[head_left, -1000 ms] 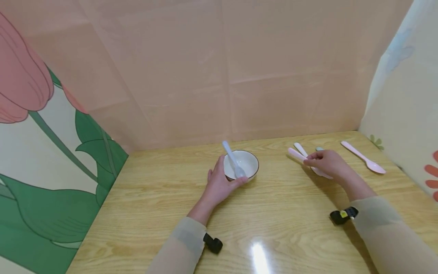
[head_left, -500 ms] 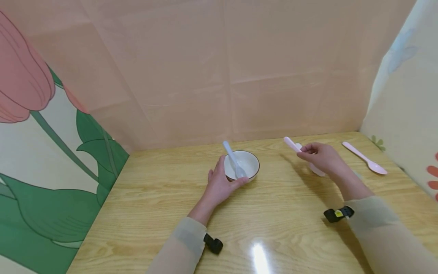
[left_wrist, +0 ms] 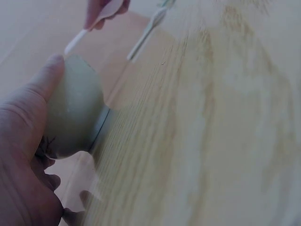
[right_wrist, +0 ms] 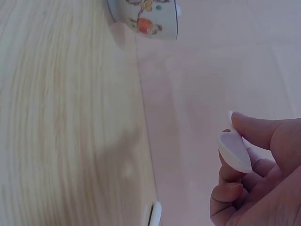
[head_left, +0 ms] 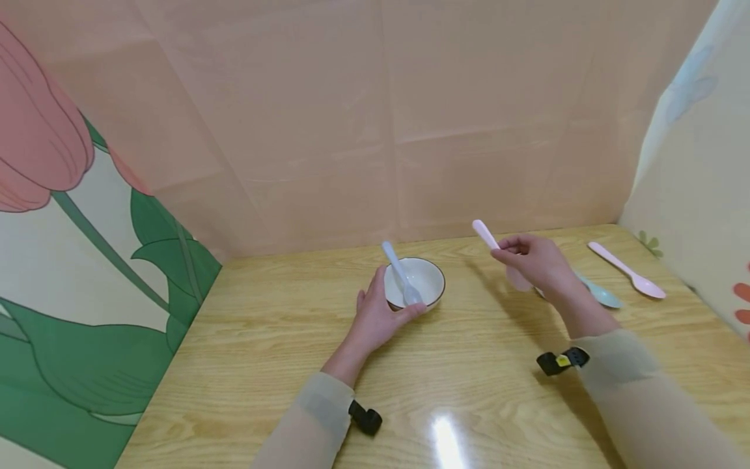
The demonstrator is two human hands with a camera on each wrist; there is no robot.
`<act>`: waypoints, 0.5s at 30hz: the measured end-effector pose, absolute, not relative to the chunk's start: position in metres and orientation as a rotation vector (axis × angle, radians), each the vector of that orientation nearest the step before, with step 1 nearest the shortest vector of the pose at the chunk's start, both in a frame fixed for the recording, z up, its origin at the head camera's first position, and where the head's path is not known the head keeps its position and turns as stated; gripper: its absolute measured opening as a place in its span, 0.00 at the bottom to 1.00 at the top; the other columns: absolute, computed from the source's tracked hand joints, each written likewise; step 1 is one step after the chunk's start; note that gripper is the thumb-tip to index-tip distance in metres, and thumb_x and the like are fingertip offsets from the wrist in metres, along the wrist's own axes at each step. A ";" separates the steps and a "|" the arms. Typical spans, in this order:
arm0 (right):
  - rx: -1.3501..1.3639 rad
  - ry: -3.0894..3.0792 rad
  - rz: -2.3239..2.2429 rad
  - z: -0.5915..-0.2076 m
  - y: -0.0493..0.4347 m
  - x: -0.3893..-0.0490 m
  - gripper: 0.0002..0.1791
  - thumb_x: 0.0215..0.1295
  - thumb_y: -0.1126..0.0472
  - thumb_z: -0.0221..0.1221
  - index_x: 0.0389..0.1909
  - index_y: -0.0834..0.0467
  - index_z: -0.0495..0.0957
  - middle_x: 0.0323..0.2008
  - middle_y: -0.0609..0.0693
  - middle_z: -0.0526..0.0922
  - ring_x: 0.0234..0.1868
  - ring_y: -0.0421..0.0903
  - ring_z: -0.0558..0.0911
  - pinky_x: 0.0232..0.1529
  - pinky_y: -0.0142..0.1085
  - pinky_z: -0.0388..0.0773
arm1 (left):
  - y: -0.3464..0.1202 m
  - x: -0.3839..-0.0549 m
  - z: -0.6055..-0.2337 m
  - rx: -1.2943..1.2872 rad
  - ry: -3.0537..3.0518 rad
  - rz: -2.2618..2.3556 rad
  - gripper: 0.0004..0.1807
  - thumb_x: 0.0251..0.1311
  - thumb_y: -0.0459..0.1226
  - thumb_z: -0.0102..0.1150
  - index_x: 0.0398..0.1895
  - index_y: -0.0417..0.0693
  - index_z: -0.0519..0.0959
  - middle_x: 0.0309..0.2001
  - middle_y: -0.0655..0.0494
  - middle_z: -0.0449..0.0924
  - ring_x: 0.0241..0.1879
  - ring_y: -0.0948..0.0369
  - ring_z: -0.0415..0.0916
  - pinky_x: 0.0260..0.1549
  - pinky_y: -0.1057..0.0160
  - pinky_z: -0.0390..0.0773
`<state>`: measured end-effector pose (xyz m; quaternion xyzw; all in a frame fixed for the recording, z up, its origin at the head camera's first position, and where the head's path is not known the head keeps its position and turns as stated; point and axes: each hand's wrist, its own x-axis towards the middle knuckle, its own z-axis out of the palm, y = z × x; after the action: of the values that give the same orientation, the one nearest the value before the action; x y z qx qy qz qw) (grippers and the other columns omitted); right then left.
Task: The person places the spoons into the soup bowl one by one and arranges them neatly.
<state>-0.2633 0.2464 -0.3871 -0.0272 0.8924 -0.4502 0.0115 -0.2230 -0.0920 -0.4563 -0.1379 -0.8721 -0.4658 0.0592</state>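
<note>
A white bowl (head_left: 429, 281) with a dark rim stands on the table, and a pale blue spoon (head_left: 397, 266) leans inside it. My left hand (head_left: 377, 312) grips the bowl from its left side, thumb at the near rim; the left wrist view shows the thumb along the bowl wall (left_wrist: 73, 108). Raised above the table to the bowl's right, my right hand (head_left: 536, 260) pinches a pale pink spoon (head_left: 485, 233) between thumb and fingers. Its handle tilts up and left, its scoop (right_wrist: 235, 153) hangs below the fingers. The right wrist view shows painted patterns on the bowl (right_wrist: 150, 21).
A light green spoon (head_left: 605, 296) lies partly behind my right wrist. Farther right is another pink spoon (head_left: 627, 270). A white spoon is almost wholly hidden by my right hand. Behind the wooden table (head_left: 281, 365) rises a pinkish cloth wall (head_left: 305, 130).
My right hand has lifted the pink spoon off the table and carried it left toward the bowl, uncovering the green spoon. My left hand and the bowl stay in place.
</note>
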 end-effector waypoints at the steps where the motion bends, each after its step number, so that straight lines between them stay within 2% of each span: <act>1: -0.080 2.783 -1.413 -0.386 0.244 -0.264 0.28 0.81 0.43 0.65 0.64 0.64 0.80 0.56 0.63 0.84 0.47 0.52 0.80 0.40 0.34 0.81 | -0.092 -0.223 -0.457 -0.416 -2.642 -1.415 0.52 0.61 0.58 0.82 0.81 0.54 0.62 0.69 0.51 0.78 0.72 0.50 0.73 0.80 0.29 0.42; 4: -0.061 2.778 -1.435 -0.384 0.238 -0.265 0.30 0.80 0.42 0.66 0.65 0.63 0.80 0.58 0.62 0.85 0.49 0.52 0.80 0.42 0.33 0.79 | -0.092 -0.223 -0.457 -0.404 -2.656 -1.409 0.53 0.61 0.59 0.81 0.81 0.54 0.62 0.70 0.51 0.77 0.72 0.49 0.72 0.80 0.30 0.44; 7: -0.058 2.775 -1.462 -0.382 0.231 -0.266 0.31 0.79 0.42 0.66 0.65 0.63 0.81 0.57 0.61 0.85 0.50 0.52 0.80 0.43 0.32 0.79 | -0.092 -0.221 -0.457 -0.344 -2.701 -1.381 0.57 0.60 0.63 0.80 0.84 0.56 0.60 0.76 0.47 0.69 0.74 0.45 0.67 0.78 0.33 0.56; 11: -0.065 2.755 -1.525 -0.380 0.223 -0.268 0.30 0.79 0.44 0.68 0.65 0.64 0.81 0.55 0.60 0.86 0.48 0.49 0.81 0.42 0.32 0.80 | -0.092 -0.219 -0.455 -0.268 -2.747 -1.354 0.61 0.57 0.67 0.79 0.87 0.60 0.57 0.81 0.44 0.59 0.77 0.40 0.60 0.71 0.35 0.70; 15: -0.075 2.738 -1.572 -0.379 0.216 -0.271 0.29 0.78 0.46 0.69 0.65 0.64 0.81 0.54 0.59 0.87 0.46 0.47 0.82 0.42 0.31 0.82 | -0.093 -0.218 -0.453 -0.260 -2.760 -1.346 0.62 0.56 0.67 0.80 0.89 0.63 0.56 0.81 0.45 0.59 0.78 0.39 0.60 0.71 0.35 0.70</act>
<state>-0.2711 0.2161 -0.3785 -0.0237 0.8669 -0.4978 -0.0083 -0.2184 -0.0926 -0.4528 -0.0843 -0.8952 -0.4366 0.0300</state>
